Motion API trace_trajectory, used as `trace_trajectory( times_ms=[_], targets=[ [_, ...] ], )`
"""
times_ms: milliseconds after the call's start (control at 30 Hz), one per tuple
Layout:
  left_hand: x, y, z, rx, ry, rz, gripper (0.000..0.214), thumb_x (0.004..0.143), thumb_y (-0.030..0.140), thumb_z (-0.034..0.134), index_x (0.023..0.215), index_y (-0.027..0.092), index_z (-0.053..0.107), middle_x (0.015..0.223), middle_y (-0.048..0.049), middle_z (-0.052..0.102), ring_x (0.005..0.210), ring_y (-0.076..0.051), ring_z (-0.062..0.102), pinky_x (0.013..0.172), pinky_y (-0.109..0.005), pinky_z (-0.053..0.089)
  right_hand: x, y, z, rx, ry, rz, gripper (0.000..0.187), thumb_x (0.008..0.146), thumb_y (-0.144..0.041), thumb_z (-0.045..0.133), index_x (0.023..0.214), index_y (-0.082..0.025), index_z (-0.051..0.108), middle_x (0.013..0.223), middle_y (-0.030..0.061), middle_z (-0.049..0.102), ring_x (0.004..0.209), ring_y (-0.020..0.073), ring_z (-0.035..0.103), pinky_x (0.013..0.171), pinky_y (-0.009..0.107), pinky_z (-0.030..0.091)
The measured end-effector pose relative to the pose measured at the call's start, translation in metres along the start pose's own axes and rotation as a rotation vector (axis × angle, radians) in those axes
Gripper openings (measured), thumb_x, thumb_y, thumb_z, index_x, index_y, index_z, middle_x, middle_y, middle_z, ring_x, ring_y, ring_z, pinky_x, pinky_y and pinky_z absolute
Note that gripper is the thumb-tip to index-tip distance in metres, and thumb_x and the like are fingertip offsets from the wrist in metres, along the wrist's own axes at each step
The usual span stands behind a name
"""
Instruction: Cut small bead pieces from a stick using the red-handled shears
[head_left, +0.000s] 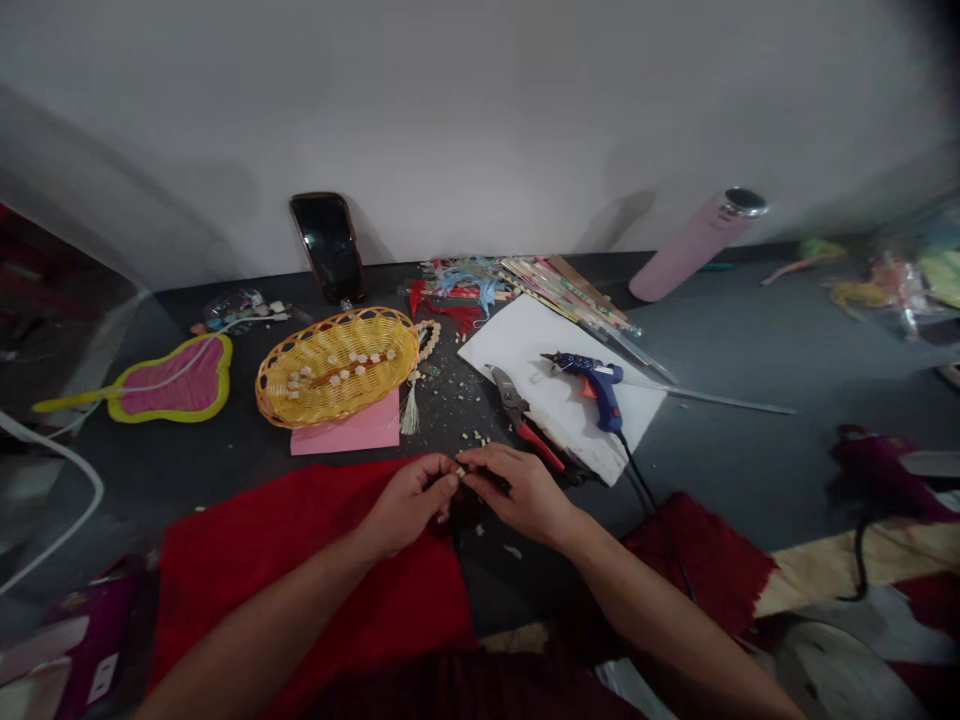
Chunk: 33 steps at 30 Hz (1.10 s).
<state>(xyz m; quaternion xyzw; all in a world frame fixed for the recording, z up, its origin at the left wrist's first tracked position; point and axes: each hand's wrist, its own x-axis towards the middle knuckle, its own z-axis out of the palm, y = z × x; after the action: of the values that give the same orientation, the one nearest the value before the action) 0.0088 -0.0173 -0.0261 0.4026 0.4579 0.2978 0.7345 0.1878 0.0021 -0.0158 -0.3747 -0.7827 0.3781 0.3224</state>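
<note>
Far to the left of the left hand (412,502) lay a pink fan (171,380) with a yellow rim. Nearer, beyond that hand and to its left, sat a yellow basket (337,402) with pale beads (360,371) in it, partly over some pink paper (364,430). A red cloth (255,540) spread beneath the left hand and forearm.

Between the fingertips of both hands was a small pale piece (460,472). Something so tiny called, in my judgement, for a light pinch near its edges, one hand steadying while the other made fine adjustments; squeezing hard could have sent it slipping among the loose bits (476,436) just past the fingertips.

The left hand pinched the piece between thumb and forefinger, its other fingers curled, the forearm slanting up from the lower left. The right hand (529,497) met it from the opposite side, thumb and forefinger also on the piece, back of the hand upward.

Just past the right hand lay red-handled cutters (517,405), partly on a white sheet (517,330); farther right on that sheet rested a blue glue gun (602,395). Well beyond the right hand, to its right, stood a pink bottle (690,248).
</note>
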Motion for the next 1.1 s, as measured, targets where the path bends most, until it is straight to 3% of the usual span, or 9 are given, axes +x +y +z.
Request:
trace_trajectory(
  times_ms=[500,700,1100],
  targets=[
    [0.0001,-0.0007,-0.0003,-0.075,-0.005,-0.007,0.024,0.077,0.037,0.059,0.081,0.015,0.050,0.065,0.0052,0.045,0.047,-0.003,0.039,0.046,-0.018,0.031,0.0020,0.0018,-0.0010,0.047,-0.007,0.048,0.016,0.088,-0.022,0.048,0.096,-0.020,0.062,0.085,0.0037,0.064,0.080,0.0138,0.059,0.074,0.026,0.048],
    [-0.0020,-0.0003,0.0040,0.046,0.112,0.015,0.021,0.078,0.035,0.057,0.085,0.017,0.051,0.067,0.0045,0.049,0.052,-0.005,0.040,0.047,-0.017,0.032,0.0010,0.0015,0.0003,0.060,0.012,0.046,0.015,0.088,-0.021,0.049,0.096,-0.020,0.062,0.085,0.0034,0.063,0.079,0.0135,0.059,0.073,0.026,0.048],
    [-0.0028,-0.0019,0.0050,0.159,0.133,0.078,0.018,0.082,0.034,0.052,0.081,0.016,0.050,0.065,0.0042,0.050,0.052,-0.006,0.040,0.049,-0.018,0.033,0.0014,-0.0005,0.0016,0.057,0.034,0.031,0.014,0.087,-0.020,0.050,0.095,-0.020,0.061,0.084,0.0040,0.063,0.079,0.0139,0.059,0.072,0.026,0.048]
  ],
)
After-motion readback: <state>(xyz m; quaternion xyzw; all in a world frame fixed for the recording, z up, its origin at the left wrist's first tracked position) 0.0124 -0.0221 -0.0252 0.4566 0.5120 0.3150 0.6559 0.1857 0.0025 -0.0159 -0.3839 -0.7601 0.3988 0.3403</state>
